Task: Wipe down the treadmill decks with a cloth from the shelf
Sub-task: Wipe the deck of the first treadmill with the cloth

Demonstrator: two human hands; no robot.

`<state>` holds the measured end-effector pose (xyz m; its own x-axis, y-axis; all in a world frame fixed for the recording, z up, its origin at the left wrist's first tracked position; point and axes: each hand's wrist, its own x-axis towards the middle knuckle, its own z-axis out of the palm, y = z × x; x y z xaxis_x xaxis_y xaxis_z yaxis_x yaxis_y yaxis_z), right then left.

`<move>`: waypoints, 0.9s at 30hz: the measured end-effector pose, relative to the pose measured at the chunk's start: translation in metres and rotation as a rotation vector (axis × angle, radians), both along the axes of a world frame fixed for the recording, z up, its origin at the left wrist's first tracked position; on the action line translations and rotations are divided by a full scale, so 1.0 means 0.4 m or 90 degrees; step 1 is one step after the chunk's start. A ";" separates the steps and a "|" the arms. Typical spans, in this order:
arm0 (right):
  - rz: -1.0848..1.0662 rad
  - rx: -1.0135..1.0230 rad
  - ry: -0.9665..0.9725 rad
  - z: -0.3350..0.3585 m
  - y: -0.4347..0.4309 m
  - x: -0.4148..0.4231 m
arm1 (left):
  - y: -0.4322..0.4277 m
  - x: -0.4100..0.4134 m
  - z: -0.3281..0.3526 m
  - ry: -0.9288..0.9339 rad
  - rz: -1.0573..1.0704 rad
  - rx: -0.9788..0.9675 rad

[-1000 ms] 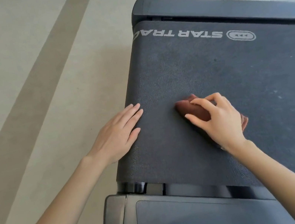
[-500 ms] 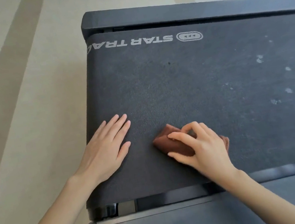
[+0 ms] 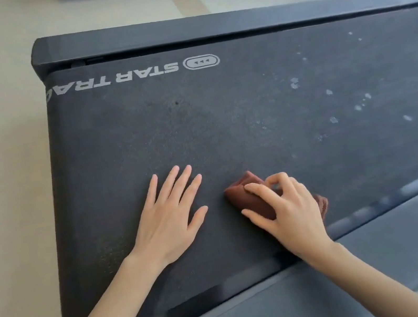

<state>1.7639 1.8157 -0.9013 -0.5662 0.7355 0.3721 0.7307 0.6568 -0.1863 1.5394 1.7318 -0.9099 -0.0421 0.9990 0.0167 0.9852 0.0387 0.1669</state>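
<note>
Head view, looking down on a dark treadmill deck (image 3: 223, 117) that fills most of the frame. Low and centre, the right hand (image 3: 291, 208) grasps a folded brown cloth (image 3: 247, 196), fingers curled over it, pressing it onto the belt. Just left of it, the left hand (image 3: 169, 217) lies flat on the belt, fingers straight and spread, holding nothing. White "STAR TRAC" lettering (image 3: 117, 78) runs upside down at upper left. Pale specks (image 3: 332, 110) dot the belt at right. Beige floor (image 3: 1, 165) lies on the left.
</note>
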 end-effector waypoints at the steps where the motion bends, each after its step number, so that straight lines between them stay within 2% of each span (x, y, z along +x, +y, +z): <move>1: 0.039 -0.009 -0.017 0.001 0.007 0.028 | 0.000 -0.001 -0.001 0.008 -0.006 -0.001; 2: 0.048 -0.017 -0.027 0.006 0.028 0.061 | 0.000 -0.003 -0.001 0.014 -0.013 -0.003; 4: -0.027 -0.017 -0.027 0.020 0.098 0.133 | 0.001 -0.002 0.001 0.014 -0.024 -0.005; 8: -0.362 -0.078 0.009 0.045 0.253 0.251 | 0.010 0.016 0.004 0.010 -0.027 -0.020; 10: -0.467 -0.090 0.040 0.043 0.268 0.240 | 0.022 0.029 0.006 0.014 -0.027 -0.019; 12: -0.463 -0.061 0.029 0.038 0.227 0.185 | 0.038 0.050 0.010 0.006 -0.047 -0.009; 17: -0.233 -0.013 0.007 0.014 0.028 0.032 | 0.061 0.106 0.011 0.010 -0.103 -0.006; 20: -0.115 -0.009 -0.042 0.025 0.020 0.066 | 0.056 0.091 0.000 0.017 -0.113 0.010; 22: -0.180 -0.006 -0.044 0.035 0.083 0.135 | 0.050 0.072 -0.005 0.004 -0.119 0.022; 25: -0.445 -0.087 0.008 0.052 0.193 0.235 | 0.043 0.065 -0.006 -0.007 -0.123 0.033; 27: -0.539 -0.099 0.039 0.047 0.225 0.237 | 0.041 0.067 -0.005 -0.014 -0.111 0.037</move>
<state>1.8587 1.9056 -0.8826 0.2131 0.9459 0.2447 0.9485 -0.1402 -0.2841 1.5661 1.7481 -0.9118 0.1308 0.9885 0.0760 0.9721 -0.1429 0.1860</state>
